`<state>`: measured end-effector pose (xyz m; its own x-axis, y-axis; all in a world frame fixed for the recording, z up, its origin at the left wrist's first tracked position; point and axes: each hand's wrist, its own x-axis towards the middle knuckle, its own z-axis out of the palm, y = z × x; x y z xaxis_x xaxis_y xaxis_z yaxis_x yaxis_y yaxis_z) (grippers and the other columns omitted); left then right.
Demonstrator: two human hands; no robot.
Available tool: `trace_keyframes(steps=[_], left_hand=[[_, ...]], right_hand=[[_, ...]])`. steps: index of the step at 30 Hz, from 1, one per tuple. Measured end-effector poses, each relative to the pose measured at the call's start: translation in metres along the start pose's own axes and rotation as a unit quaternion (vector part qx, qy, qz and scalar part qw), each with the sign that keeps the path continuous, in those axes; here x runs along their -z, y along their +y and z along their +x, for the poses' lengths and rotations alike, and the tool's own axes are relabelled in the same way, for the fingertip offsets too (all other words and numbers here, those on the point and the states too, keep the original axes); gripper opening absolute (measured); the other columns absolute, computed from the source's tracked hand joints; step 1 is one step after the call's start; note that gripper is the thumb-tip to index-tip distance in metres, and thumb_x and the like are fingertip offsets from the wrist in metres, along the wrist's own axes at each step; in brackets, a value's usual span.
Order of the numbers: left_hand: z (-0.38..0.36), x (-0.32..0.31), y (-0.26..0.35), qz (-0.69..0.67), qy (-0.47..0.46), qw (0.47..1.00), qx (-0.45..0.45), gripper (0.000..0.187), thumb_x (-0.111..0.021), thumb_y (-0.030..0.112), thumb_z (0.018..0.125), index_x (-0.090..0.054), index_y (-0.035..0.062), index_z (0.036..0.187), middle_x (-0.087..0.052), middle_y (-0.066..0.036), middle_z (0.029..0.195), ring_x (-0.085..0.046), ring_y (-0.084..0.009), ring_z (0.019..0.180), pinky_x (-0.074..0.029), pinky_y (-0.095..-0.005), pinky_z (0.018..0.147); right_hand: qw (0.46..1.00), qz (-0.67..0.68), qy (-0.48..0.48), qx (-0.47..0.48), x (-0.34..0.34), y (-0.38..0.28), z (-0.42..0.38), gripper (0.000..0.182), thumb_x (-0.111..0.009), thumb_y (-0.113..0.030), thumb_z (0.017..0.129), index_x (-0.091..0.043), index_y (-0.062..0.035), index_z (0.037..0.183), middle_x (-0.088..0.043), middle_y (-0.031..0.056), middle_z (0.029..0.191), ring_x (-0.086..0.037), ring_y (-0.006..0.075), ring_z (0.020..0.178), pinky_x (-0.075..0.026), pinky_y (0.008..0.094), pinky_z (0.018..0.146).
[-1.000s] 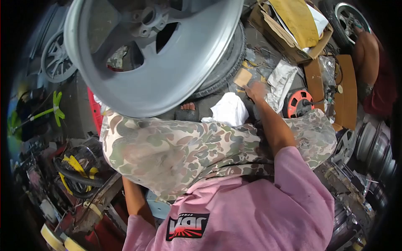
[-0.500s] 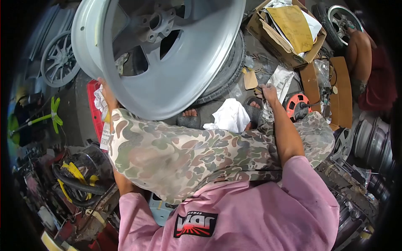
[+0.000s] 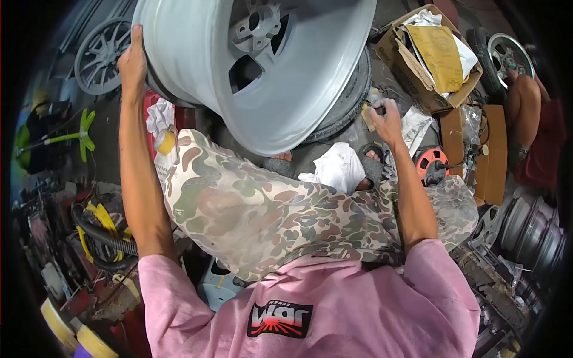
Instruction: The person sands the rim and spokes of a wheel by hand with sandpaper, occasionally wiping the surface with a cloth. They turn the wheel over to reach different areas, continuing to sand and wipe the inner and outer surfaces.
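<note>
A large grey car wheel rim (image 3: 185, 65) stands tilted in front of my knees, its spoked face and hub turned right. My left hand (image 3: 132, 67) grips the rim's outer left edge, fingers partly hidden behind it. My right hand (image 3: 387, 122) is right of the rim, its fingers pinched on a small tan piece (image 3: 367, 117) that looks like sandpaper. A black tire (image 3: 343, 101) lies behind the rim. Between my feet rests a crumpled white cloth (image 3: 335, 167).
A cardboard box (image 3: 418, 74) of papers stands at upper right, near another person's leg (image 3: 522, 110). An orange-and-black reel-like object (image 3: 431, 166) sits by my right knee. Masking tape (image 3: 165, 141) lies at left near a red case (image 3: 150, 101). Stacked rims (image 3: 534, 230) stand far right.
My left hand has moved up along the rim's outer edge, and the rim has turned and tipped. My right hand has lifted the tan piece from the floor. The view has shifted slightly.
</note>
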<state>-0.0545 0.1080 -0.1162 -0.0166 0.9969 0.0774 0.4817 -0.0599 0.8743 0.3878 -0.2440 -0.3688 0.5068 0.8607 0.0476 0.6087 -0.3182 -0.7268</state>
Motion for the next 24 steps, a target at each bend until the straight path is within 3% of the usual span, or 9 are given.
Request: trace_keyframes(steps=[1, 3, 4, 6, 8, 14, 17, 19, 24], left_hand=[[0.000, 0.002, -0.003, 0.001, -0.001, 1.000, 0.000, 0.076, -0.055, 0.060, 0.102, -0.066, -0.0123, 0.124, -0.070, -0.018, 0.123, -0.065, -0.0185, 0.111, -0.049, -0.0316, 0.097], [-0.001, 0.003, -0.015, -0.168, -0.025, 0.985, 0.028, 0.078, -0.056, 0.060, 0.101, -0.061, -0.0121, 0.131, -0.067, -0.018, 0.130, -0.066, -0.0224, 0.116, -0.050, -0.0347, 0.101], [-0.004, 0.005, -0.010, -0.209, -0.067, 0.975, 0.043, 0.086, -0.059, 0.060, 0.100, -0.047, -0.0109, 0.146, -0.062, -0.020, 0.138, -0.066, -0.0261, 0.118, -0.050, -0.0361, 0.104], [-0.006, 0.006, 0.000, -0.208, -0.106, 0.970, 0.065, 0.086, -0.060, 0.060, 0.099, -0.045, -0.0081, 0.149, -0.060, -0.019, 0.141, -0.064, -0.0256, 0.121, -0.050, -0.0368, 0.105], [-0.014, 0.002, 0.024, -0.221, -0.184, 0.951, 0.114, 0.087, -0.062, 0.061, 0.097, -0.040, 0.0005, 0.155, -0.051, -0.016, 0.152, -0.057, -0.0246, 0.132, -0.046, -0.0386, 0.110], [-0.007, 0.005, 0.009, -0.244, -0.200, 0.944, 0.092, 0.080, -0.059, 0.056, 0.102, -0.039, 0.0019, 0.157, -0.047, -0.014, 0.157, -0.052, -0.0229, 0.138, -0.043, -0.0388, 0.113], [0.019, 0.005, -0.021, -0.264, -0.179, 0.947, 0.046, 0.077, -0.057, 0.053, 0.103, -0.038, 0.0020, 0.157, -0.045, -0.014, 0.158, -0.050, -0.0229, 0.139, -0.042, -0.0383, 0.114], [0.019, 0.004, -0.019, -0.249, -0.189, 0.946, 0.082, 0.077, -0.056, 0.053, 0.104, -0.038, 0.0012, 0.157, -0.044, -0.013, 0.159, -0.049, -0.0225, 0.140, -0.040, -0.0372, 0.115], [0.018, 0.008, -0.019, -0.260, -0.235, 0.937, 0.006, 0.073, -0.050, 0.049, 0.107, -0.035, -0.0024, 0.157, -0.044, -0.017, 0.158, -0.048, -0.0257, 0.142, -0.038, -0.0385, 0.118]], right_hand=[[0.998, -0.004, -0.006, 0.062, 0.003, -0.019, 0.001, 0.031, -0.074, -0.027, 0.090, -0.060, -0.0005, 0.099, -0.062, 0.0200, 0.101, -0.062, 0.0382, 0.094, -0.048, 0.0438, 0.085], [0.996, -0.010, -0.024, 0.087, 0.005, -0.045, 0.002, 0.031, -0.074, -0.025, 0.091, -0.064, -0.0026, 0.110, -0.061, 0.0194, 0.099, -0.062, 0.0395, 0.096, -0.048, 0.0450, 0.086], [0.993, -0.013, -0.027, 0.117, 0.004, -0.058, 0.001, 0.032, -0.072, -0.023, 0.092, -0.065, -0.0043, 0.116, -0.060, 0.0192, 0.099, -0.062, 0.0401, 0.097, -0.048, 0.0455, 0.087], [0.988, -0.055, -0.062, 0.129, 0.004, -0.088, -0.002, 0.036, -0.067, -0.020, 0.096, -0.066, -0.0105, 0.131, -0.058, 0.0191, 0.102, -0.063, 0.0404, 0.099, -0.050, 0.0475, 0.087], [0.985, -0.092, -0.075, 0.123, -0.010, -0.099, 0.002, 0.036, -0.066, -0.021, 0.097, -0.066, -0.0110, 0.131, -0.058, 0.0191, 0.103, -0.064, 0.0400, 0.098, -0.051, 0.0480, 0.086], [0.966, -0.203, -0.067, 0.146, -0.051, -0.100, 0.003, 0.034, -0.060, -0.022, 0.100, -0.066, -0.0099, 0.132, -0.059, 0.0186, 0.105, -0.067, 0.0382, 0.092, -0.055, 0.0477, 0.081], [0.964, -0.205, -0.060, 0.160, -0.053, -0.094, -0.003, 0.033, -0.058, -0.020, 0.100, -0.065, -0.0101, 0.131, -0.062, 0.0188, 0.097, -0.067, 0.0400, 0.083, -0.055, 0.0479, 0.072], [0.945, -0.256, -0.058, 0.195, -0.053, -0.089, 0.011, 0.032, -0.055, -0.015, 0.099, -0.064, -0.0087, 0.129, -0.064, 0.0194, 0.092, -0.068, 0.0400, 0.080, -0.055, 0.0475, 0.069], [0.957, -0.264, -0.083, 0.089, -0.064, -0.108, 0.005, 0.035, -0.055, -0.011, 0.094, -0.065, -0.0091, 0.128, -0.069, 0.0219, 0.101, -0.070, 0.0425, 0.087, -0.055, 0.0522, 0.076]])
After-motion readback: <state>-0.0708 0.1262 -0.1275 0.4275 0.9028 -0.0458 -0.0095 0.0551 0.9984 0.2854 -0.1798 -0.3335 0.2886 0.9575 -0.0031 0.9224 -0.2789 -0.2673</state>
